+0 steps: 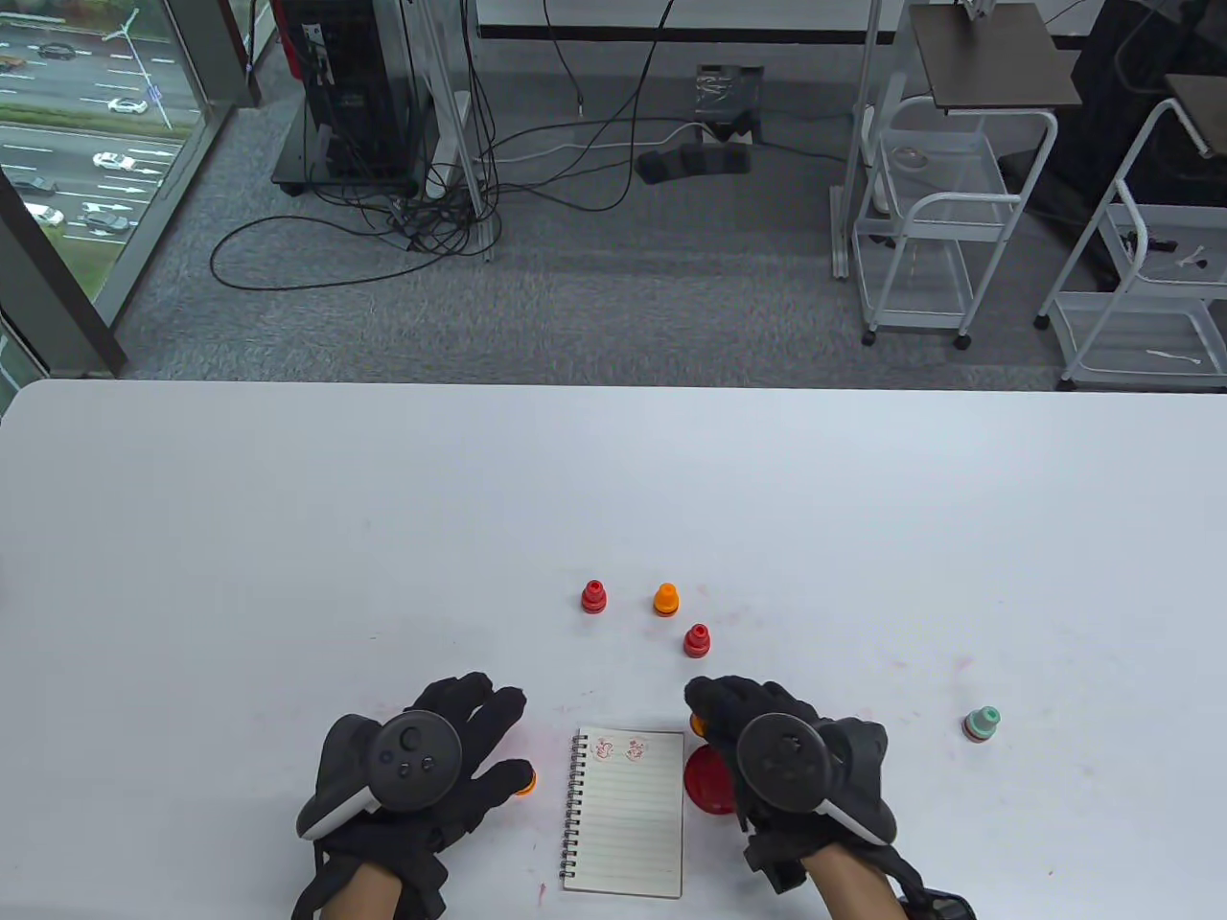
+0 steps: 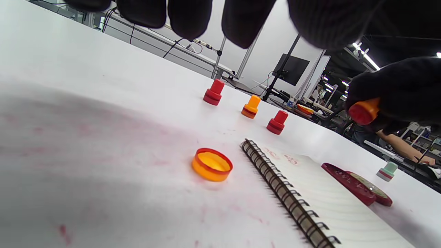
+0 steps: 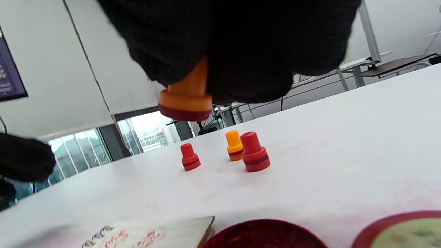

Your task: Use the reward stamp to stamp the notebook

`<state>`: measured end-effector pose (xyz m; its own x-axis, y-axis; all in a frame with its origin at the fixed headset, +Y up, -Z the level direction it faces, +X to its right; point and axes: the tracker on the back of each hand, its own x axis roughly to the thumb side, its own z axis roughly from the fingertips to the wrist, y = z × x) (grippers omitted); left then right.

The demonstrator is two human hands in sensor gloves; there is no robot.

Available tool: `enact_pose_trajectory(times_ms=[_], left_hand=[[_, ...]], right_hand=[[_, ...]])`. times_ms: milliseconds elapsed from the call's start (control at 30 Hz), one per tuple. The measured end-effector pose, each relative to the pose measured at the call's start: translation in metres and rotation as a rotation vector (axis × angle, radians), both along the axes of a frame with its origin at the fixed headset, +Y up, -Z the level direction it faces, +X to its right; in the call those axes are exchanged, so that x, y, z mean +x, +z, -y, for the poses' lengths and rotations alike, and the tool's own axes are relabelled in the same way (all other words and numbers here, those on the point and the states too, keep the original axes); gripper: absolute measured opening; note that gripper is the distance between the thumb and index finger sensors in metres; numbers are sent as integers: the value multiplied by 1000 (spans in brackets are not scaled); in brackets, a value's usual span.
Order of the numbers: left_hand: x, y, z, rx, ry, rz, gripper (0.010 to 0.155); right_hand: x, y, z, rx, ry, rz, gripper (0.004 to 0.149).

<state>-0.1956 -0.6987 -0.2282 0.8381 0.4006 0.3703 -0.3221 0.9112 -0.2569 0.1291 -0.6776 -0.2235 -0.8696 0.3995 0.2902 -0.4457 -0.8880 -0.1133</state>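
- Your left hand (image 1: 412, 767) lies flat on the table (image 1: 288, 537), fingers spread, grasping nothing.
- An orange cap (image 2: 212, 164) sits open side up at that hand's fingertips, just left of the notebook.
- The notebook (image 1: 625, 813) lies between your hands, spiral edge to the left. Its lined page carries two red stamp prints (image 1: 619, 748) at the top; no wording in them can be read.
- Your right hand (image 1: 781, 752) is raised off the table, fingers clenched round an orange stamp (image 3: 187, 94) with its red face pointing down, just right of the notebook's top corner.
- A red ink pad (image 1: 707, 781) lies open just right of the notebook, partly under that hand.
- A green stamp (image 1: 982, 724) stands well apart to the right.
- Farther out, three stamps stand upright: a red one (image 1: 698, 640) nearest, then an orange one (image 1: 665, 600) and another red one (image 1: 593, 596).
- No brand or label is readable anywhere.
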Motion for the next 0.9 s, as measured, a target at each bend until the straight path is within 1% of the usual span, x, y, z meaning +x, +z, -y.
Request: enact_pose_trajectory(times_ms=[133, 200, 500, 667, 767, 900], left_hand=[[6, -1, 7, -19, -32, 18, 81], [9, -2, 12, -37, -55, 29, 81], [26, -7, 30, -60, -231, 60, 76], [32, -9, 39, -95, -273, 76, 76], [34, -10, 41, -87, -291, 76, 76], [36, -11, 45, -114, -355, 68, 75]], right_hand=[[21, 11, 3, 72, -134, 73, 43], [27, 15, 5, 75, -181, 90, 43], [27, 18, 7, 87, -154, 80, 43], [27, 19, 7, 88, -144, 77, 43], [27, 19, 7, 85, -142, 77, 43], [27, 19, 7, 82, -141, 77, 43]])
